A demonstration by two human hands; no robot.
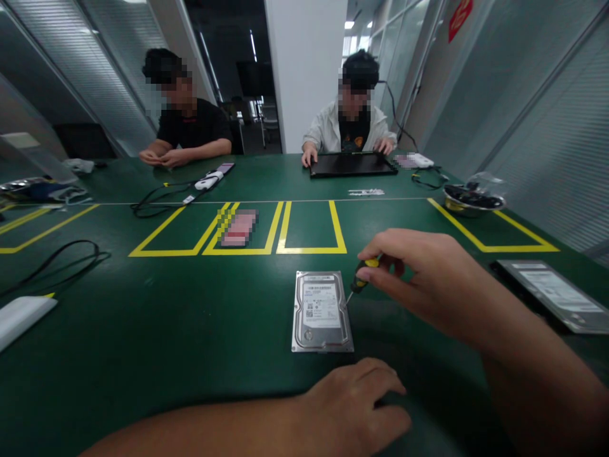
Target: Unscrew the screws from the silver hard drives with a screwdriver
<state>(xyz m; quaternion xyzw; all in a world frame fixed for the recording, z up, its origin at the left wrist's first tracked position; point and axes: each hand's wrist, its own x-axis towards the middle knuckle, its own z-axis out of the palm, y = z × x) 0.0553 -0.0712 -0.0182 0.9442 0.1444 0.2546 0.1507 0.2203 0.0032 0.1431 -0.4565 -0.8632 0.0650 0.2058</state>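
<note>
Hard drive (320, 311), label side up, lies flat on a green table (190, 330), the bare hands of the person wearing the camera set apart around it. At the drive's 2 o'clock, the right hand (409, 263) pinches a yellow-and-dark screwdriver (360, 282) between thumb and fingers, its shaft slanting down to the drive's 3 o'clock edge (whether the tip touches metal cannot be told). At 5 o'clock, the left hand (356, 400) holds nothing visible, fingers loosely bent and thumb spread from them.

Farther out, a silver unit (552, 289) with a white label sits at 3 o'clock, beside the right forearm. Yellow tape (311, 250) marks a rectangle at 12; a phone (242, 227) lies between 10 and 11. A bowl (471, 204) of dark items rests near 2. Across the table, a co-worker in a pale jacket (321, 130) grips a black panel (353, 165) around 12; another, in a black shirt (204, 120), sits near 11, hands together.
</note>
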